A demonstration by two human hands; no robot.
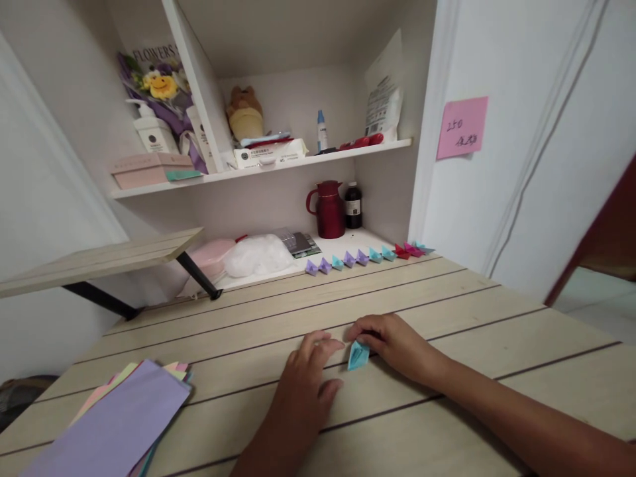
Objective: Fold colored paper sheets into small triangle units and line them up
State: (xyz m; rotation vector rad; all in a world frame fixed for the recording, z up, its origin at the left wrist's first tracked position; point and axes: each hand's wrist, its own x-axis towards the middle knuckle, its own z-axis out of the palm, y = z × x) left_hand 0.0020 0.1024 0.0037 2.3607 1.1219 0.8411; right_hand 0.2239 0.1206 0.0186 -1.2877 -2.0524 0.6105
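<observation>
A small folded light-blue paper piece (358,356) lies on the wooden table (447,311), near its middle. My right hand (395,344) rests over it from the right, fingers curled and pinching its top edge. My left hand (311,374) lies flat just left of the paper, fingers stretched out and a fingertip close to it. A row of several small folded paper shapes (365,256) in purple, blue and red stands along the table's far edge.
A stack of coloured paper sheets (124,424), purple on top, lies at the near left. Behind the table are white shelves with a red jug (328,210), a dark bottle (353,205), boxes and bags. A pink note (462,127) sticks to the right wall.
</observation>
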